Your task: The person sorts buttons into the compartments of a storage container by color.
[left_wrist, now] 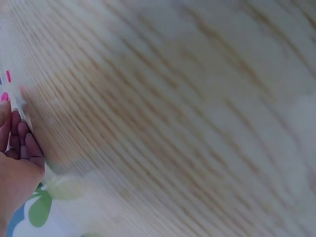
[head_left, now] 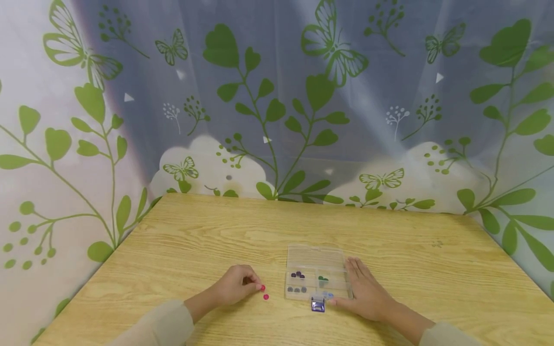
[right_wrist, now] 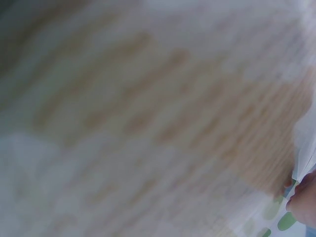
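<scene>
Between thumb and fingertips, my left hand (head_left: 237, 284) pinches a small pink button (head_left: 262, 287); the left wrist view shows that pink button (left_wrist: 4, 97) right at the fingertips. A second pink button (head_left: 266, 297) lies on the table just in front of it. To the right stands a clear plastic box (head_left: 287, 284) with its lid (head_left: 315, 256) open toward the back. Its compartments hold dark purple buttons (head_left: 298, 275), green buttons (head_left: 322, 279), grey buttons (head_left: 296, 290) and light blue buttons (head_left: 327, 295). My right hand (head_left: 368, 293) rests along the box's right side, fingers straight, thumb by its front corner.
A shiny purple square piece (head_left: 318, 304) sits at the box's front edge, close to the right thumb. The wood-grain table (head_left: 207, 226) reaches back to a curtain (head_left: 277, 120) printed with leaves and butterflies, which also runs along both sides.
</scene>
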`<state>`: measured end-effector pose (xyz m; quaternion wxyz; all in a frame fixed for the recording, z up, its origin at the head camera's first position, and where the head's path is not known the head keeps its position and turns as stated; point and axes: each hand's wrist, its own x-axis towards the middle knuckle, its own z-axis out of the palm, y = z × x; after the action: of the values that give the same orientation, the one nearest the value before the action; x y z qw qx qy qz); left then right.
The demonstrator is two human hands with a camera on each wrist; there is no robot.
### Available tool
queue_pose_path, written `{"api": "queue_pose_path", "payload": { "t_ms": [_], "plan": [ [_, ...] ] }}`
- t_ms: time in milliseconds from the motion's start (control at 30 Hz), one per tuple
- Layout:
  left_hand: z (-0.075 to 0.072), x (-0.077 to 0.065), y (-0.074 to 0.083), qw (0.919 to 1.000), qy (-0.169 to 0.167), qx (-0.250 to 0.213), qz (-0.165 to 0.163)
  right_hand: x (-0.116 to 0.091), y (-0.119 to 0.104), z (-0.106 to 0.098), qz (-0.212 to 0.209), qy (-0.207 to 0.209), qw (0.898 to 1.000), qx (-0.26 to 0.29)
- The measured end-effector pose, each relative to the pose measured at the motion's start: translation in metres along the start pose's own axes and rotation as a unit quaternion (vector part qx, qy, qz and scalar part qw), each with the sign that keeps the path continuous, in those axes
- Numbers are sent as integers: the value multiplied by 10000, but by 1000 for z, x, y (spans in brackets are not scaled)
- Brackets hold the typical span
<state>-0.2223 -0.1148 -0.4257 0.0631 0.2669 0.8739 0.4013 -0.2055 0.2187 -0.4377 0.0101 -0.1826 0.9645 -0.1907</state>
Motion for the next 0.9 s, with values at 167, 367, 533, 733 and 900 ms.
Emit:
{"api": "queue_pose_path", "payload": {
  "t_ms": [167, 367, 533, 733, 900],
  "plan": [
    [-1, -1, 0, 10000, 65, -27, -23, 0, -1, -1, -12, 25, 10000, -22],
    [-1, 2, 0, 9999, 131, -2, -26, 0, -1, -2, -30, -15, 10000, -2],
    [0, 7, 3, 9997, 248, -22, -75, 0, -1, -2, -27, -49, 10000, 27],
    [-1, 11, 8, 9993, 355, -68, 62, -1, 0, 0, -11, -29, 10000, 4],
    [-1, 14, 11, 9993, 367, -62, 88, 0, 0, 0, -20, -12, 10000, -11]
  ]
}}
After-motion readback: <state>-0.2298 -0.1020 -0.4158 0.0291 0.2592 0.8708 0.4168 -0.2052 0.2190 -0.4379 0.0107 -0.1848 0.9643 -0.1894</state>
